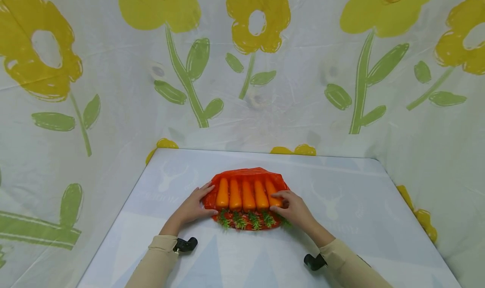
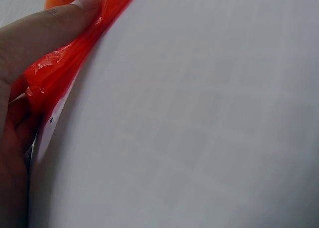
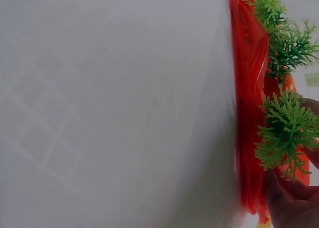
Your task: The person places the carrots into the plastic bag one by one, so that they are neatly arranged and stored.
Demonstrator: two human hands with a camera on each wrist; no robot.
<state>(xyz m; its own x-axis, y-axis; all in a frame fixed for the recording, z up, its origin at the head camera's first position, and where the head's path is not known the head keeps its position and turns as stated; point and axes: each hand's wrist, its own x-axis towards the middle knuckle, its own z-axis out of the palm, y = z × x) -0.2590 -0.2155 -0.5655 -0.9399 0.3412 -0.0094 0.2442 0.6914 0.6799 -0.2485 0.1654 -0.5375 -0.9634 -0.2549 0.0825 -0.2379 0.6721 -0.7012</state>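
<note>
Several orange carrots (image 1: 248, 195), likely artificial, lie side by side on a red plastic bag (image 1: 246, 173) spread on the table. Their feathery green tops (image 1: 255, 221) point toward the person. My left hand (image 1: 191, 206) holds the bag's left edge; in the left wrist view its thumb (image 2: 55, 31) lies over the red plastic (image 2: 67, 68) with other fingers beneath. At the right end, my right hand (image 1: 295, 210) grips the rightmost carrot (image 1: 271, 190), fingers and thumb around its lower part. In the right wrist view, green leaves (image 3: 289, 130) partly hide those fingers.
The pale table (image 1: 212, 262) has faint deer-head and triangle prints. A white curtain (image 1: 295, 102) with yellow flowers hangs behind it and along both sides. Black wrist mounts (image 1: 185, 245) sit at the sleeve cuffs.
</note>
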